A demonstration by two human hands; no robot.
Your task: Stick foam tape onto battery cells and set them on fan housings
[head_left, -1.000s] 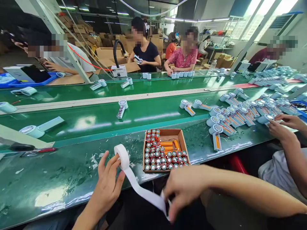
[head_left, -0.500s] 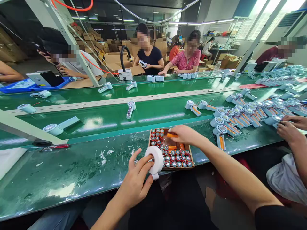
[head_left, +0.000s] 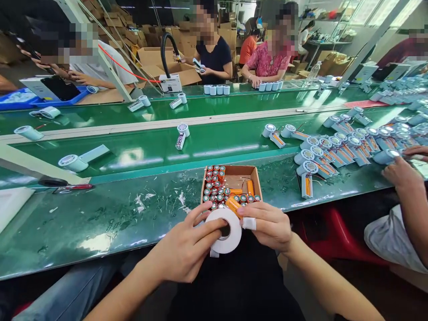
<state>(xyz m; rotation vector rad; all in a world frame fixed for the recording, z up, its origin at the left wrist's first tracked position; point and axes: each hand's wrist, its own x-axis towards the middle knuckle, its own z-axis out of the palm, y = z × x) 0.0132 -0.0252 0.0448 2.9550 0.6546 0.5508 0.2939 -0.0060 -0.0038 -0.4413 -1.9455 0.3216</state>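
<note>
My left hand [head_left: 185,243] is closed on a roll of white tape [head_left: 234,240], some fingers reaching into its core. A short loose end hangs below the roll. Close on the right, my right hand [head_left: 272,226] pinches an orange cylindrical battery [head_left: 233,204] at its lower end, just above the roll. A white wrap [head_left: 249,223] covers one of its fingers. Behind both hands sits an open cardboard box [head_left: 240,170] of upright batteries with red wires; a few orange ones lie on their sides. The hands and roll hide the box's near part.
Light-blue fan-like housings [head_left: 307,167] crowd the right of the green bench [head_left: 133,232]. A co-worker's hand [head_left: 403,174] works there. Red-handled pliers [head_left: 78,187] lie at the left near a slanted post [head_left: 40,162]. Other people sit across the conveyor [head_left: 143,149].
My right hand has come out of the box toward me with the orange battery, now beside the tape roll. My left hand still holds the roll, its flat side turned more toward me. The view has tilted down.
</note>
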